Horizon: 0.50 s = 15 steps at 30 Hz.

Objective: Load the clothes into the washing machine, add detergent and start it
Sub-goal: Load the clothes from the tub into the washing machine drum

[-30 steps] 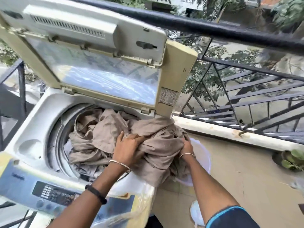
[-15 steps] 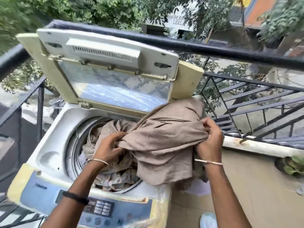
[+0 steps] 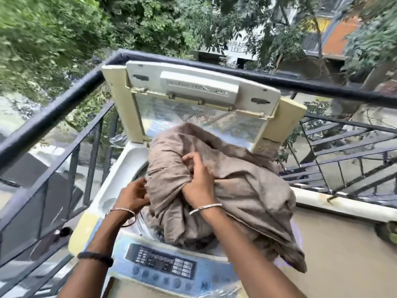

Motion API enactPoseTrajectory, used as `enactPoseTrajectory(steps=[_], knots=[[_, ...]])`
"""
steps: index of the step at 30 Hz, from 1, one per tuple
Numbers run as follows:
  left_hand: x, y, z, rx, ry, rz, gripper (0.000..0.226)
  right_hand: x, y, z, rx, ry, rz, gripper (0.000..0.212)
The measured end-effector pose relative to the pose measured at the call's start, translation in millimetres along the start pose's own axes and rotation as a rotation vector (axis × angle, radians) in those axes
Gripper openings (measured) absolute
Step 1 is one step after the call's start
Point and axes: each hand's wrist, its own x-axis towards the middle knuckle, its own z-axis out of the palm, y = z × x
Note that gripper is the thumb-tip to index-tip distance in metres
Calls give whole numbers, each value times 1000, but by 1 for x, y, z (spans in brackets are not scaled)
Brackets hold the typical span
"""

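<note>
A beige cloth (image 3: pixel 247 190) heaps over the open washing machine (image 3: pixel 126 166), its bulk trailing toward 4 o'clock. The right hand (image 3: pixel 198 183), nearer its middle, has its grip curled into the folds; the left hand (image 3: pixel 134 195) pinches the 9 o'clock edge.

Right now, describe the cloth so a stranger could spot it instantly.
Find the washing machine by the balcony railing, lid raised. Heaped over its top sits the beige cloth, gripped by the left hand and right hand. Crumpled, it spills over the machine's right edge.

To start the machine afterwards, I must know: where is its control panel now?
In the head view, bottom centre: the control panel lies on the near edge of the washing machine, just below the bundled beige cloth.
</note>
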Motion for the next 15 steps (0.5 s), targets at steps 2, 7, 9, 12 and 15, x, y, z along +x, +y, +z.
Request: enactPoseTrajectory(steps=[2,7,9,12,15], knots=[[-2,-19,-16,-77,41,-24,52,-9,36,40,-71,-106,83,43],[-2,-35,-16,-59,36,114,52,-39,113,107,-488,-568,302,71],[-2,-28,-6,61,-45,204,57,-34,132,111,-539,-688,357,71],[7,-19,17,246,-181,289,78,-20,134,97,-525,-802,357,65],[25,-25,52,332,-354,274,99,-21,113,66,-437,-880,256,50]])
